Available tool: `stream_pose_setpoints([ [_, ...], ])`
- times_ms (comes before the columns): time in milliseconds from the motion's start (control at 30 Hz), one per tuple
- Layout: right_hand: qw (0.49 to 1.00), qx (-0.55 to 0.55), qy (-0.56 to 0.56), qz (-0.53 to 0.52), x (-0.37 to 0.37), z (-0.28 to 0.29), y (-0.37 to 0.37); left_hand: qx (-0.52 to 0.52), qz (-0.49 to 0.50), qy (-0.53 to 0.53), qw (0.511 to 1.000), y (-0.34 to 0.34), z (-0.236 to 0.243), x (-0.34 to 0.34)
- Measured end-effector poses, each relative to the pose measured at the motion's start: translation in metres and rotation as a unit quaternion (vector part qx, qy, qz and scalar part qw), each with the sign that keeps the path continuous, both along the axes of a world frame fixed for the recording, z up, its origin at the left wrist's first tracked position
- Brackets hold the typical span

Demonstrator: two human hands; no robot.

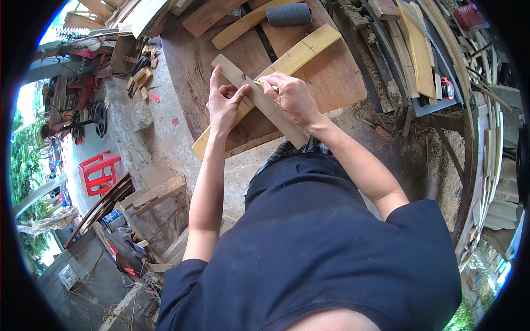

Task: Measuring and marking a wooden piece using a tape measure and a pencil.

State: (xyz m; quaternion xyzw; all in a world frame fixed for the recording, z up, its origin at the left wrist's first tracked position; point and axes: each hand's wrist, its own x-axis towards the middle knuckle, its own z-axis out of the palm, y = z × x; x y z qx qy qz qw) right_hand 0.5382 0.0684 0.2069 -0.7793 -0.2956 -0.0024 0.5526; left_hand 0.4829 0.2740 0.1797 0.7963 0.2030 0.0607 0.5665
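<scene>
A flat grey-brown wooden board lies slantwise across a longer pale yellow wooden strip, so the two form a cross. My left hand grips the board where the pieces meet, its thumb on the top face and its index finger stretched along the far-left edge. In my right hand is a slim yellow pencil, its end close to the board's edge near my left thumb. Dark marks cross the strip's upper part. Both pieces rest over a brown plywood worktop.
At the worktop's far side lie a dark grey cylinder and another yellow wooden piece. Long boards and a tape measure are on the right. Small wood blocks and a red plastic stool are to the left.
</scene>
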Motion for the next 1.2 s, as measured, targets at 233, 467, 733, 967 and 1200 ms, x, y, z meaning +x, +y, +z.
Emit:
stream_pose_setpoints([
  [233,0.998,-0.027,0.05,0.029,-0.015,0.008,-0.027,0.012,0.003,0.0,1.0,0.001,0.0,-0.002],
  [467,1.0,0.003,0.014,0.001,0.005,-0.001,-0.001,0.02,0.003,0.007,1.0,0.002,0.0,0.001],
  [733,0.996,-0.016,0.081,0.021,-0.015,0.006,-0.03,0.053,-0.005,0.029,0.998,-0.005,0.013,0.0],
  [967,1.0,0.018,0.009,0.007,0.005,-0.001,0.0,0.031,0.004,0.018,0.999,0.002,0.001,-0.001],
  [1200,0.994,-0.074,0.059,0.045,-0.027,0.001,-0.048,0.036,-0.002,0.015,0.999,-0.003,0.007,-0.002],
])
